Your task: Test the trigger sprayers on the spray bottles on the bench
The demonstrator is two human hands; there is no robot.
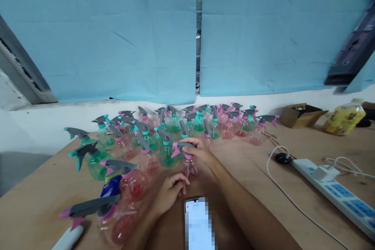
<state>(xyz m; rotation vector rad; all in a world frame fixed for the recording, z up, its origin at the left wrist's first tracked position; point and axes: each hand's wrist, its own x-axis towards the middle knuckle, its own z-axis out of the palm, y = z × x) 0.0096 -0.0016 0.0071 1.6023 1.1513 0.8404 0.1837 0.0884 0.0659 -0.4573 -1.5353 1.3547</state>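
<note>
My right hand (199,150) is closed round the grey spray head of a clear pink spray bottle (190,170), its pink trigger and nozzle pointing left. The bottle stands upright, and a straw shows inside it. Just in front of its base is my left hand (172,192), with loosely bent fingers slightly apart and nothing visible in them. Whether its fingertips touch the bottle I cannot tell. Below both hands a lit phone (199,222) lies between my forearms. At the left, two pink spray bottles (134,185) stand near my left forearm.
Behind the hands stand several green spray bottles (167,152) and pink ones (228,129), close together. A blue packet (111,185) lies at left. On the right are a power strip (336,191), a white cable (281,191), a cardboard box (303,116) and a yellow-labelled bottle (344,119).
</note>
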